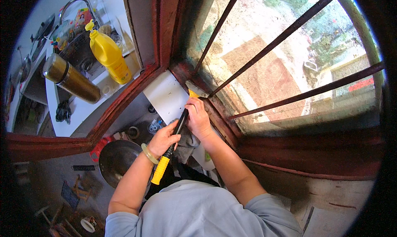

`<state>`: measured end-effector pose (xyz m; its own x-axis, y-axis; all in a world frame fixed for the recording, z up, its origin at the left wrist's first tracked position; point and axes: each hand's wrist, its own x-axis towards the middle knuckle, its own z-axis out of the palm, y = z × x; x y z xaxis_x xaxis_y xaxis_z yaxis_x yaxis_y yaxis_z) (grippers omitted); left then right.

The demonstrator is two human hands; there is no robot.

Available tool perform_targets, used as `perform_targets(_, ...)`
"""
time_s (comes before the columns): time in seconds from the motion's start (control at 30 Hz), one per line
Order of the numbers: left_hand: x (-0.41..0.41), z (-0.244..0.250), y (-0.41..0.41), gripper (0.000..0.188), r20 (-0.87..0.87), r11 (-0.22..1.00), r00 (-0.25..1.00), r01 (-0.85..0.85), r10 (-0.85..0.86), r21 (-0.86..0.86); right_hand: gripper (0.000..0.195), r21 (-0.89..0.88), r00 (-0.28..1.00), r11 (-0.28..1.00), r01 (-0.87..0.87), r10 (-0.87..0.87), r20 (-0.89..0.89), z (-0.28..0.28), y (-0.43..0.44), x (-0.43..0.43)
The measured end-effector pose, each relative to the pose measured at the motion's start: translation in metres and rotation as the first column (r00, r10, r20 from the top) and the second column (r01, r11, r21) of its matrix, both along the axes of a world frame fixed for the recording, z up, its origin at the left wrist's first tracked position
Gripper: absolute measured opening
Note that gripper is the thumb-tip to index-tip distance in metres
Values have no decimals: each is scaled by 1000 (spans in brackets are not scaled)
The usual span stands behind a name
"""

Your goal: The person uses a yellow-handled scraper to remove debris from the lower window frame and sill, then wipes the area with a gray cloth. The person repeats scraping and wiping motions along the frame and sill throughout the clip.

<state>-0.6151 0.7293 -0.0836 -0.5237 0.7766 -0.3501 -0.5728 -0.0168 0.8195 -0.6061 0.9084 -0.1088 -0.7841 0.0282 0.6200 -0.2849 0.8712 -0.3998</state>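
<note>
Both of my hands are on one long tool (181,118) with a black shaft, a yellow ribbed grip at its lower end and a yellow head with a wide flat edge, like a squeegee or scraper. My right hand (196,116) is closed round the shaft just below the head. Lower down, my left hand (163,139), with a pale bangle at its wrist, holds the shaft above the yellow grip. The head lies at the dark red wooden window frame (221,119), close to the foot of the metal bars (257,59). A grey cloth (186,144) is partly hidden below my hands.
An open red-framed casement (121,108) stands at the left; through its glass area show a yellow pump bottle (108,55), a metallic flask (73,78) and a sink tap (73,1). A white ledge (166,96) lies beneath the tool. Below left is a dark wok (116,162).
</note>
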Motion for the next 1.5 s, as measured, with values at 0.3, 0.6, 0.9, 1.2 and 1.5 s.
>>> perform_targets(0.3, 4, 8, 11, 59, -77, 996, 997, -10, 4, -83, 32, -42, 1000, 999, -16, 17, 24, 1, 6, 3)
perform_targets(0.6, 14, -2, 19, 56, -172, 993, 984, -58, 40, -104, 35, -64, 999, 998, -17, 15, -40, -15, 13, 0)
perform_targets(0.9, 20, -1, 34, 56, -271, 960, 960, -132, 62, -248, 24, -100, 997, 995, -25, 18, -69, -29, 25, -4)
perform_targets(1.2, 20, 12, 34, 54, -393, 954, 919, -141, 28, -263, 38, -57, 999, 998, -31, 29, -41, -29, 25, -1)
perform_targets(1.5, 28, 8, 34, 51, -438, 935, 898, -191, 43, -300, 37, -129, 996, 989, -71, 64, -55, -19, 20, 3)
